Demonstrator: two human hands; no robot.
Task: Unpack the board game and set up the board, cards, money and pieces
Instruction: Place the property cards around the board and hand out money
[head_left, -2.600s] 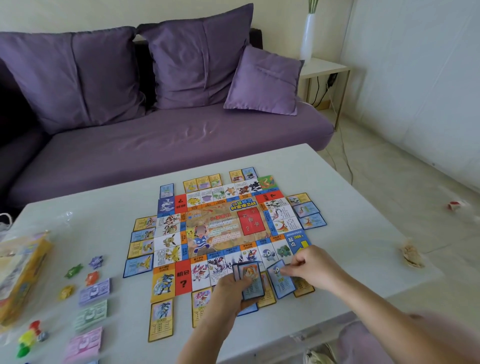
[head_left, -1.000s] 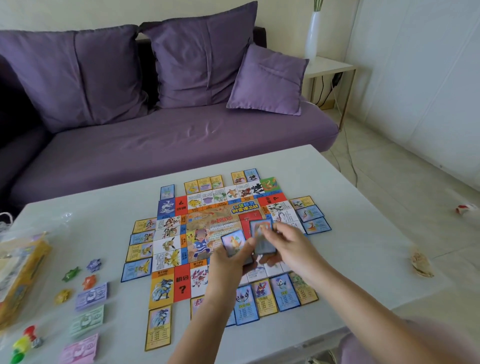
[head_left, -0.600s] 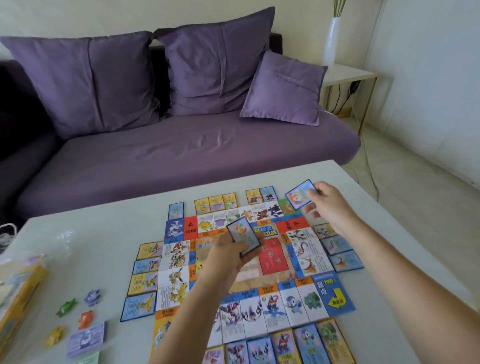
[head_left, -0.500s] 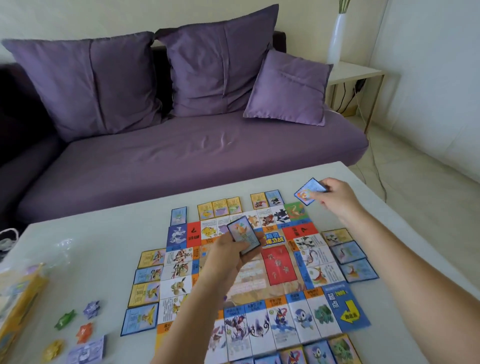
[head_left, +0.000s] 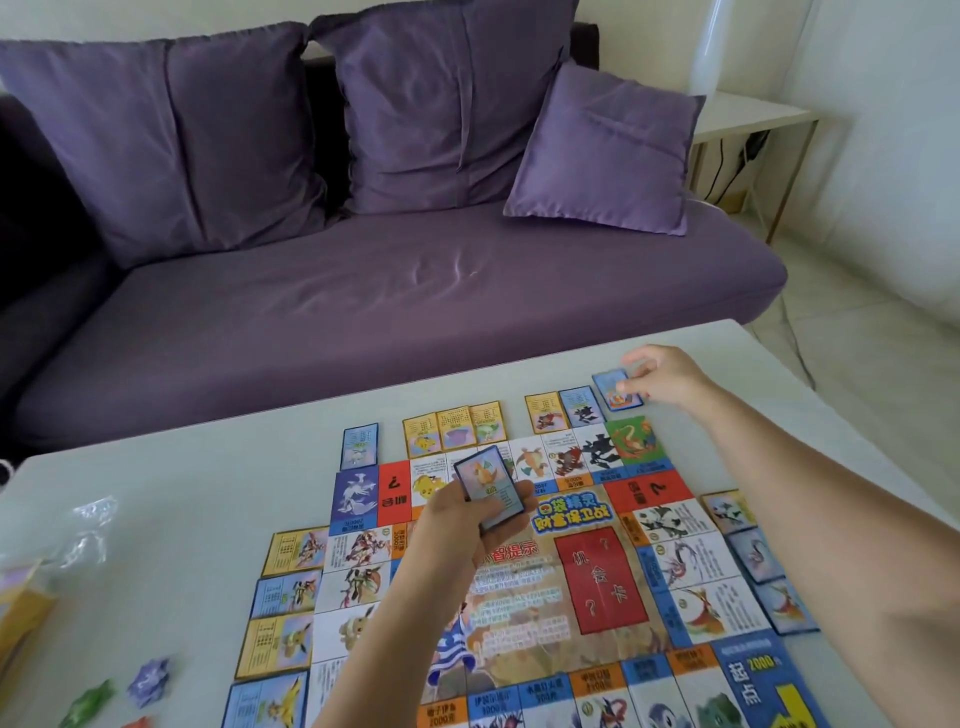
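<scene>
The colourful game board (head_left: 597, 577) lies flat in the middle of the white table (head_left: 182, 519). Property cards line its edges: a far row (head_left: 452, 428), a left column (head_left: 288, 597) and a right column (head_left: 758, 556). My left hand (head_left: 462, 525) hovers over the board's far half and grips a small stack of blue cards (head_left: 488, 491), face up. My right hand (head_left: 667, 379) reaches past the board's far right corner. Its fingertips rest on the right edge of a blue card (head_left: 613, 391), which lies flat on the table at the end of the far row.
A yellow game box (head_left: 21, 618) and crumpled plastic wrap (head_left: 88, 530) sit at the table's left edge. Purple (head_left: 150, 688) and green (head_left: 88, 704) tokens lie near the front left. A purple sofa (head_left: 415, 291) stands behind the table, with a side table (head_left: 748, 111) at the back right.
My right hand took a blue card from the left hand's stack, carried it to the far right corner and lowered it onto the table. The left hand kept holding its stack.
</scene>
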